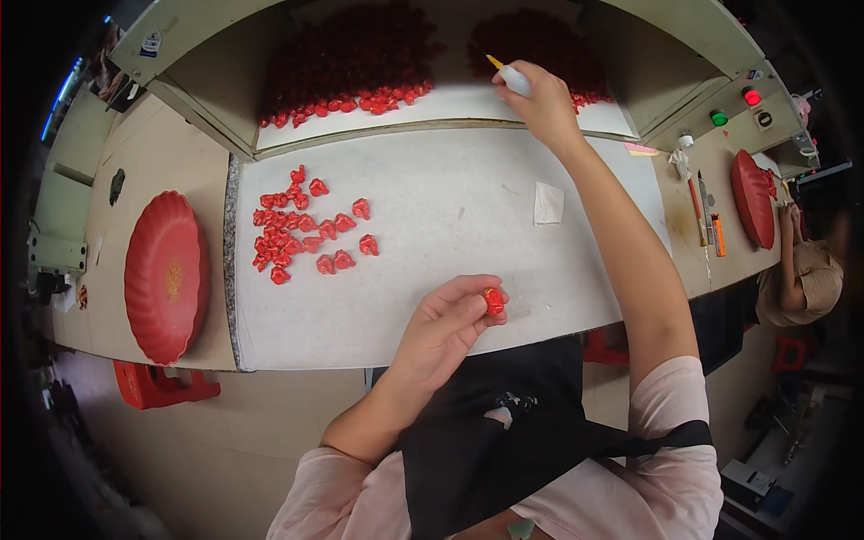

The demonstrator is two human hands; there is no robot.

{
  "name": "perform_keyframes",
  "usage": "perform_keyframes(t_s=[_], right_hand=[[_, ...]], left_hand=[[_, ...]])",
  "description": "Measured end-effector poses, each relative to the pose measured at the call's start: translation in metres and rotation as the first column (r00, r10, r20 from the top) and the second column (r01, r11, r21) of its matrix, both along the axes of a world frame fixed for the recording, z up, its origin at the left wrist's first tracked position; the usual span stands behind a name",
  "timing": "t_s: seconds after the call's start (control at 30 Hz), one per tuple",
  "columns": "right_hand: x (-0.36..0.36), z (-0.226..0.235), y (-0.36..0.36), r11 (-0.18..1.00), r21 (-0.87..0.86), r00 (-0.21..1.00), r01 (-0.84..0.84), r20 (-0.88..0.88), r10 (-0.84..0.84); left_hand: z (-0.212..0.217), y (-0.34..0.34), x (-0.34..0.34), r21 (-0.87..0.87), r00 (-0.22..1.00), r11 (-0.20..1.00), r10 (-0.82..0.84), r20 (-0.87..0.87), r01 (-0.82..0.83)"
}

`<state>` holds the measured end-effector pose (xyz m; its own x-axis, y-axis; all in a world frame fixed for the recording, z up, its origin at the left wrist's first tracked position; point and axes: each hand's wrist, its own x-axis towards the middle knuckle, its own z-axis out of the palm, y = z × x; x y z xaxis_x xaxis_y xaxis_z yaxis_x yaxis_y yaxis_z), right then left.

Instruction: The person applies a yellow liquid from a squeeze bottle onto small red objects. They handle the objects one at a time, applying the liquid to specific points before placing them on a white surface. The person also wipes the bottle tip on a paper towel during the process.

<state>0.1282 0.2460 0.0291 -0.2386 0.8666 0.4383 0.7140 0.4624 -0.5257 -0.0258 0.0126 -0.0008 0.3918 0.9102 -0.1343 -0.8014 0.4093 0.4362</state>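
Note:
Between the thumb and fingers of my left hand (454, 319) is a small red figurine (493, 301), held over the near edge of the white work surface (432, 207). My right hand (544, 103) reaches up to the mouth of the booth and grips a white squeeze bottle (516, 81) with a yellow nozzle, its tip pointing up and left. Several more small red figurines (283, 238) lie loosely grouped on the left part of the surface. Too little detail shows to tell the figurine's exact shape.
The booth (202, 108) holds two heaps of red pieces, a left heap (351, 54) and a right heap (535, 49). A red scalloped tray (166, 279) sits at left, another red tray (751, 198) at right near another person (805, 279). A white paper square (548, 204) and an orange-handled cutter (717, 234) lie rightward.

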Motion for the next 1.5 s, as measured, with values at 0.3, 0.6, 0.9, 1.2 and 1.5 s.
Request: perform_keyframes(t_s=[0.3,0.6,0.9,1.2,1.5], right_hand=[[-0.008,-0.020,0.062,0.984,0.096,0.887,-0.149,0.452,0.090],[0.009,0.038,-0.048,0.973,-0.071,0.972,-0.221,-0.096,0.214],[0.035,-0.002,-0.211,0.927,-0.341,0.792,-0.158,-0.604,-0.087],[0.034,-0.020,-0.233,0.900,-0.391,0.705,-0.194,-0.693,-0.149],[0.029,-0.019,-0.243,0.934,-0.344,0.749,-0.094,-0.643,-0.162]], left_hand=[[-0.002,-0.001,-0.006,-0.023,1.000,1.000,0.011,-0.004,-0.012],[0.003,0.006,-0.011,-0.002,0.999,0.999,0.048,0.017,-0.048],[-0.004,0.001,0.002,0.092,0.993,0.996,-0.008,0.122,-0.003],[0.004,-0.013,0.026,0.162,0.999,0.986,0.041,0.004,-0.041],[-0.004,-0.008,0.030,0.134,0.999,0.991,-0.001,0.033,-0.003]])
